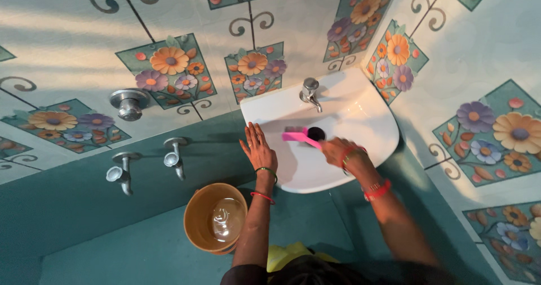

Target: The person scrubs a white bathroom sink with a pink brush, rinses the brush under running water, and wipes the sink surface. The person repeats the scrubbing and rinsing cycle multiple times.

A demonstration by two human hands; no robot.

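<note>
Scrubbing is underway: the right hand (337, 150) grips a pink brush (301, 136) in the white sink (360, 121) near the drain (316, 133), while the left hand (256, 147) rests open and empty on the rim; next, I judge, it needs firm strokes over the rest of the sink.

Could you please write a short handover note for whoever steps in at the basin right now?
Left hand: flat and open on the front left rim of the white basin, holding nothing.
Right hand: closed on the handle of the pink brush; its head is down in the bowl beside the drain.
The tap at the back shows no running water.
An orange bucket with water stands on the floor, lower left of the basin.
Done: the brush is on the bowl near the drain; how much is scrubbed cannot be told.
Left: probably the rest of the bowl and a rinse.
</note>
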